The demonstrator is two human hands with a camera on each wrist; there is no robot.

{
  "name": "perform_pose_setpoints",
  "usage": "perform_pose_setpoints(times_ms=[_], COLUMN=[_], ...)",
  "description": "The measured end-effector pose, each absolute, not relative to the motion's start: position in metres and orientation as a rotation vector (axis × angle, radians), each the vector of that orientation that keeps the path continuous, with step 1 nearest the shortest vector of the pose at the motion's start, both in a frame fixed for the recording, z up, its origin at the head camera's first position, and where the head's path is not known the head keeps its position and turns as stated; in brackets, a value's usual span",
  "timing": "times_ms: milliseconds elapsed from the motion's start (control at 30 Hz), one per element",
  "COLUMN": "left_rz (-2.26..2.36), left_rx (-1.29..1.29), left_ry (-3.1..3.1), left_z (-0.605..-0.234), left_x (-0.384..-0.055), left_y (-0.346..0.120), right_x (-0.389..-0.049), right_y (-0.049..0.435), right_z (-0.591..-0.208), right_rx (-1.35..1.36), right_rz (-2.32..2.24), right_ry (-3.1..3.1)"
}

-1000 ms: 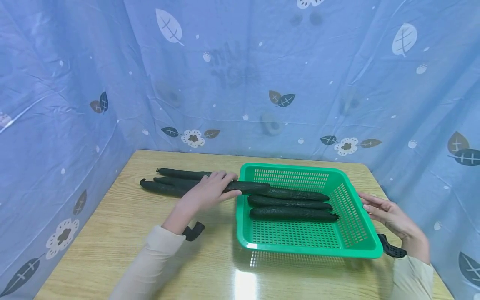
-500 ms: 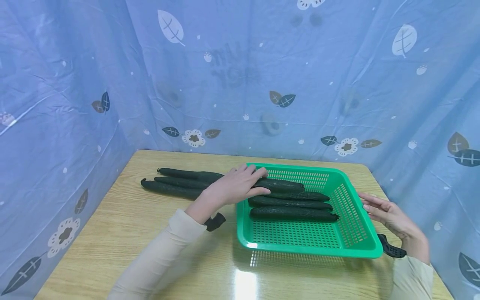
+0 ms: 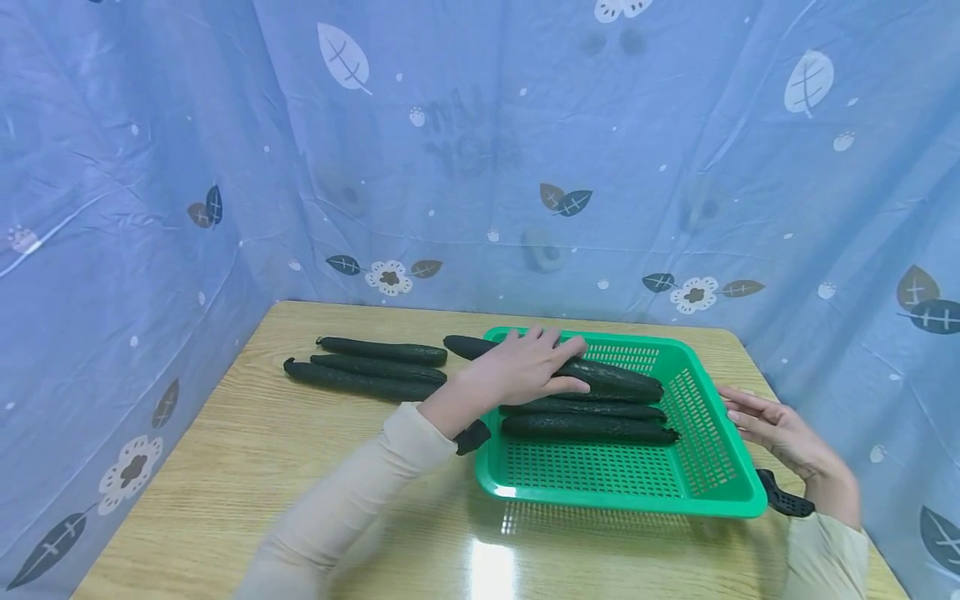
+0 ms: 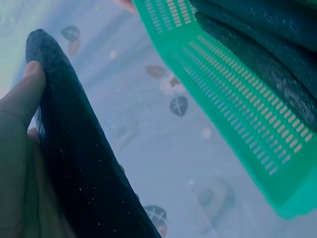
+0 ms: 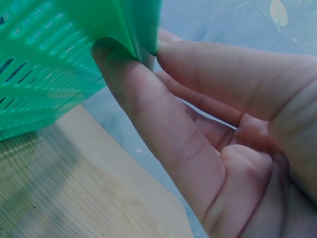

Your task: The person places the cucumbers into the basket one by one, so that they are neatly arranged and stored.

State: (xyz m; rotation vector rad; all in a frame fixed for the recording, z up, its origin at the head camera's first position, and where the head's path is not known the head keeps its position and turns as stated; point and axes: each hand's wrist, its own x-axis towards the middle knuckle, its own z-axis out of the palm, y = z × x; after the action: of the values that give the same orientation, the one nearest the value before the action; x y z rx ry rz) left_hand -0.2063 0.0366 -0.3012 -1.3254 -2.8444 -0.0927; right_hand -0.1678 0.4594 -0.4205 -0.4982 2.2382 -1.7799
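My left hand [image 3: 525, 367] grips a long dark green cucumber [image 3: 622, 380] from above, slanting over the back left of a green plastic basket [image 3: 615, 502]. The left wrist view shows the thumb lying along this cucumber [image 4: 84, 148], its lower end out of frame. Inside the basket more cucumbers [image 3: 588, 427] lie side by side, partly covered by the held one. At the basket's right side, my right hand [image 3: 787, 433] pinches the rim; up close, its thumb and a finger [image 5: 153, 109] meet the rim's edge.
Three cucumbers [image 3: 382, 350] lie on the wooden table [image 3: 247, 467], left of the basket. A blue patterned curtain [image 3: 465, 167] hangs behind the table and at both sides. Black straps [image 3: 783, 496] sit at the wrists.
My left hand has carried the cucumber rightward from the table side to over the basket, uncovering the right ends of the cucumbers on the table. My right hand and the basket have stayed put.
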Motion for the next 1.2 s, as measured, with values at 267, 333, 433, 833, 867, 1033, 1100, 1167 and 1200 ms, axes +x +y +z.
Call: perform_pose_setpoints(times_ms=[267, 333, 433, 833, 867, 1033, 1100, 1167, 1200], left_rz=[0.003, 0.013, 0.022, 0.092, 0.103, 0.109, 0.116, 0.129, 0.137], left_rx=[-1.357, -1.36, -1.368, -1.376, -1.379, -1.384, -1.362, -1.333, -1.319], left_ry=[-2.862, -2.877, -2.891, -2.981, -2.984, -3.015, -3.043, -3.072, -3.087], left_z=[-0.309, -0.312, -0.315, -0.332, -0.334, -0.344, -0.348, -0.353, -0.355], left_x=[-0.203, -0.203, -0.203, -0.2, -0.2, -0.201, -0.202, -0.203, -0.203], left_y=[0.063, 0.07, 0.08, 0.113, 0.115, 0.125, 0.13, 0.134, 0.136], right_x=[-0.168, -0.168, -0.168, -0.169, -0.169, -0.168, -0.168, -0.168, -0.168], right_y=[0.458, 0.458, 0.459, 0.459, 0.459, 0.46, 0.46, 0.46, 0.46], right_z=[-0.419, -0.419, -0.42, -0.42, -0.42, -0.42, -0.421, -0.421, -0.421], right_rx=[-0.483, -0.487, -0.491, -0.523, -0.527, -0.526, -0.509, -0.494, -0.486], right_rz=[-1.775, -1.774, -1.774, -1.8, -1.806, -1.79, -1.768, -1.741, -1.727], right_ry=[2.248, 2.248, 2.245, 2.202, 2.195, 2.217, 2.246, 2.273, 2.287])
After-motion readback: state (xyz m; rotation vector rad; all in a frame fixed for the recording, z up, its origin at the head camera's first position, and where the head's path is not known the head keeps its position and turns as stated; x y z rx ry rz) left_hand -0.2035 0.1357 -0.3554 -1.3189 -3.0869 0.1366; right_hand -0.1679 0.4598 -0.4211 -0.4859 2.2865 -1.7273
